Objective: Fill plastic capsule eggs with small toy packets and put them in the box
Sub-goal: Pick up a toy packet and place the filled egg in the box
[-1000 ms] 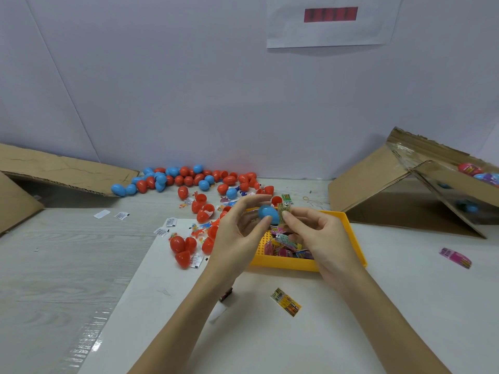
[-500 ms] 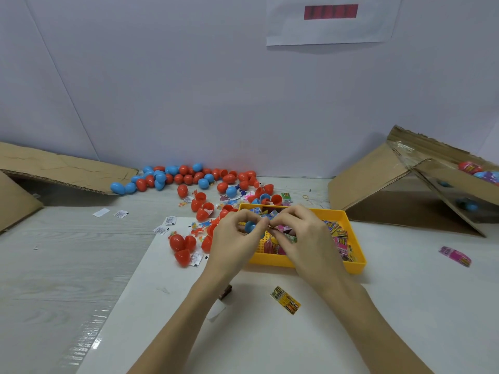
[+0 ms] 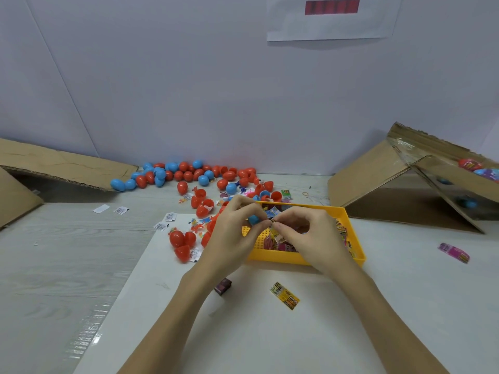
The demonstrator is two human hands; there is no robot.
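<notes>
- The left hand [image 3: 233,233] was raised over the near-left corner of the yellow tray [image 3: 353,233], its fingers curled round a blue capsule half [image 3: 253,219], of which only a small part showed between thumb and fingertips.
- The right hand [image 3: 313,236] met it from the right, thumb and forefinger pinching a small striped toy packet [image 3: 274,221] right against the blue capsule half; whether the packet was already inside it could not be told.
- The yellow tray lay on a white sheet [image 3: 243,333] and held more loose packets [image 3: 343,229], mostly pink and yellow.
- One yellow packet [image 3: 285,295] lay alone on the sheet, near of the tray, and a small dark item [image 3: 223,286] sat beside the left forearm.
- A scatter of red and blue capsule eggs [image 3: 186,174] ran along the far wall, with three red eggs [image 3: 182,242] just left of the left hand.
- The cardboard box [image 3: 378,168] stood at the far right, tilted, with a few filled eggs [image 3: 471,164] visible at its upper edge.
- A pink packet [image 3: 453,252] lay on the table near the box, well apart from the tray.
- A second flattened piece of cardboard [image 3: 54,163] lay at the far left.
</notes>
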